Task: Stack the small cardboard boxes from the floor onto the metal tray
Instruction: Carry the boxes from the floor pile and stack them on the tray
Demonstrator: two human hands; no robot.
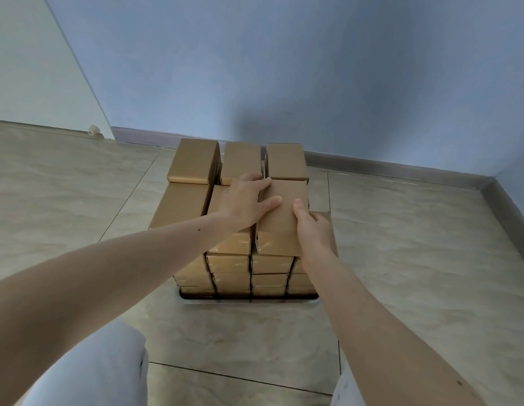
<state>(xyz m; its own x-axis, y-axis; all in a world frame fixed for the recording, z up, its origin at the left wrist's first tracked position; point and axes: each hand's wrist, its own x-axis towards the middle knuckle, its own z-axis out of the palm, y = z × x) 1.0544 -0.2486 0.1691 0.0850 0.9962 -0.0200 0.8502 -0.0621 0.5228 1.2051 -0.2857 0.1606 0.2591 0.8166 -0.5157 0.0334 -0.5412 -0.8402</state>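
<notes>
**Currently: both hands on the top box of the stack**

Stack of small cardboard boxes (240,259) sits on the metal tray (249,301); only the tray's near rim shows below the bottom row. Tray is on the tiled floor (401,244), near the wall (284,68) and its grey baseboard (401,168).

Top box (281,212) lies on the stack's upper layer, right-of-centre column, roughly level, its near edge overhanging the box beneath.

Left hand (244,205): fingers straight and spread, lying flat across the top box's left edge and the box next to it. Not curled round anything.

Right hand (313,227): thumb pressed on the box's top face, fingers wrapped down its right side — gripping it.

Three boxes form the back row (240,162), upright, narrow gaps between them.

Pale trouser knees (102,370) at the bottom of the view.
</notes>
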